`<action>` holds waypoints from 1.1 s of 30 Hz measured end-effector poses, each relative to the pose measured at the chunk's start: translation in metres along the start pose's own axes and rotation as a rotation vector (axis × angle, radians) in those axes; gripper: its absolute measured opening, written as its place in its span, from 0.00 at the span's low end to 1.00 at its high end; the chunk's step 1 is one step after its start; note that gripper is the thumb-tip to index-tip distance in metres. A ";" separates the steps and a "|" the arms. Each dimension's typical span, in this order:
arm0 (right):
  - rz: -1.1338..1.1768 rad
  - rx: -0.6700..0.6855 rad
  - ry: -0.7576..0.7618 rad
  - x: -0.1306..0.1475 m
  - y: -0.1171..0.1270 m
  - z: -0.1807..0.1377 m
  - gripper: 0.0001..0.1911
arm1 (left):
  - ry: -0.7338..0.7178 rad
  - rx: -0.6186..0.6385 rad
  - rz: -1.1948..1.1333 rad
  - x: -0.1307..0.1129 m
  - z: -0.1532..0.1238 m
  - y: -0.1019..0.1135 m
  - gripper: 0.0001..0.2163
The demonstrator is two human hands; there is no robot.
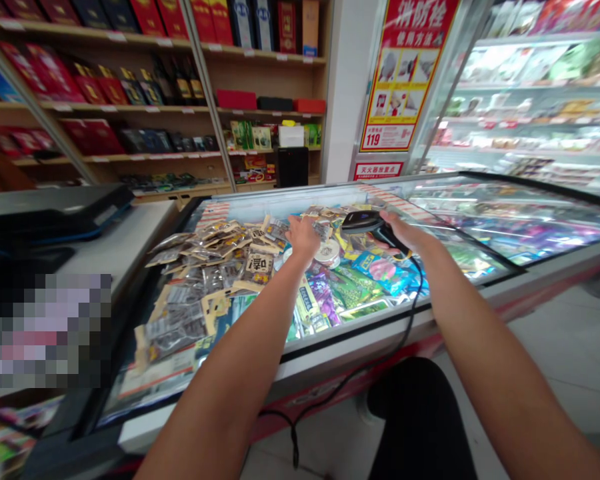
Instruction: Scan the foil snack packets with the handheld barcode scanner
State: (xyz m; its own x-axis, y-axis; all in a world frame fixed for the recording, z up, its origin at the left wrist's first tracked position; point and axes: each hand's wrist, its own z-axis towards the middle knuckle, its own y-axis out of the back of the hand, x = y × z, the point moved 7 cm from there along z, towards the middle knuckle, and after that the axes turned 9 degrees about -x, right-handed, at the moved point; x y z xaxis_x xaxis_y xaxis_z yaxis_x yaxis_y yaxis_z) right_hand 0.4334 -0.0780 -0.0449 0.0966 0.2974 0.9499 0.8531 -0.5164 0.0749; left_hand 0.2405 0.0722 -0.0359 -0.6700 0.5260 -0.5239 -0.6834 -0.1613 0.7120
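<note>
My right hand (403, 237) is closed round the handle of a black barcode scanner (363, 221), its head pointing left over the chest freezer (360, 330). A black cable (414, 300) hangs from the scanner down the freezer's front. My left hand (304, 238) reaches into the far part of a heap of small snack packets (257, 265), clear with tan paper edges. Its fingers look apart, close to the packets; whether they touch one is unclear. Right beside that wrist lies a round white roll-like thing (329, 252). Colourful frozen-treat wrappers (355, 287) show below.
A counter (125, 247) with a dark device (55, 207) stands at the left. Shelves of boxes and bottles (183, 87) line the back wall. A red and yellow fire-hydrant poster (405, 73) hangs on the pillar, with a lit display cooler (530, 87) at the right.
</note>
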 end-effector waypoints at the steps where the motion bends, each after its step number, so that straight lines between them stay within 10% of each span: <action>1: -0.018 -0.013 0.032 0.002 0.001 0.000 0.24 | -0.002 0.000 0.001 0.000 -0.001 0.000 0.18; 6: -0.136 -0.029 0.288 0.017 0.001 0.006 0.27 | -0.050 -0.083 0.087 -0.001 -0.004 0.014 0.18; 16: -0.675 -0.677 0.638 0.029 0.042 0.027 0.19 | -0.485 0.110 0.243 -0.043 -0.024 -0.004 0.17; 24: -0.917 -0.711 0.490 0.019 0.040 0.038 0.33 | -0.241 0.100 0.534 -0.024 -0.011 0.012 0.16; 33: -0.713 -0.712 0.464 0.031 0.043 0.025 0.13 | -0.414 0.005 0.406 -0.039 -0.016 0.009 0.15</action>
State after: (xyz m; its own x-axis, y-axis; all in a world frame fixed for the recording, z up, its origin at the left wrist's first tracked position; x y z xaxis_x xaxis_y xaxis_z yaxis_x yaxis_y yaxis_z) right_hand 0.4859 -0.0709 -0.0198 -0.6275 0.4580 0.6297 0.1321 -0.7343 0.6658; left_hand 0.2563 0.0366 -0.0168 -0.7084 0.7056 0.0172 -0.3932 -0.4148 0.8206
